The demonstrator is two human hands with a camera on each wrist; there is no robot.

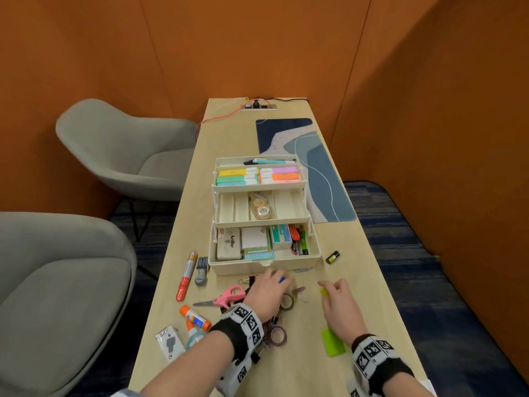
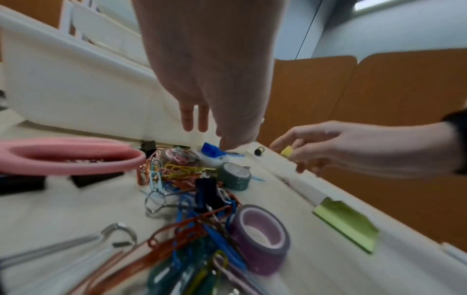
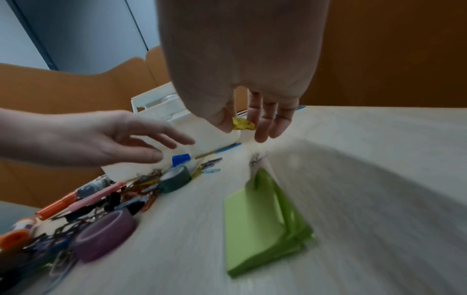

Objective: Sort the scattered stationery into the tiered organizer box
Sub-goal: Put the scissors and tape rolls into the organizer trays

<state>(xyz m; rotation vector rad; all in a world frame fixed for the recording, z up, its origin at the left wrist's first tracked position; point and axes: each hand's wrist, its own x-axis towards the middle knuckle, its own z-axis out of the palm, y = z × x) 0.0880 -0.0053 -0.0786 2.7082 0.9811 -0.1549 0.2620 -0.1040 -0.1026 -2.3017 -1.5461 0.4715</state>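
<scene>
The cream tiered organizer box [image 1: 257, 266] stands open mid-table, its front wall [image 2: 76, 95] close to both hands. My left hand [image 1: 274, 277] hovers with straight fingers just above a small blue-and-white item [image 2: 211, 152] at the foot of the box, holding nothing. My right hand [image 1: 329, 286] pinches a small yellow piece [image 3: 242, 123] between thumb and fingers, a little above the table to the right. Below the left hand lie a grey-green tape roll [image 2: 235, 175], a purple tape roll [image 2: 262, 237] and a heap of coloured paper clips [image 2: 187, 199].
A green sticky-note pad [image 1: 333, 343] lies by my right wrist. Pink scissors [image 1: 226, 296], a red marker [image 1: 186, 277], a glue stick [image 1: 196, 318] and a grey tool [image 1: 201, 270] lie left. A small black bottle [image 1: 332, 257] sits right of the box. Two grey chairs stand left.
</scene>
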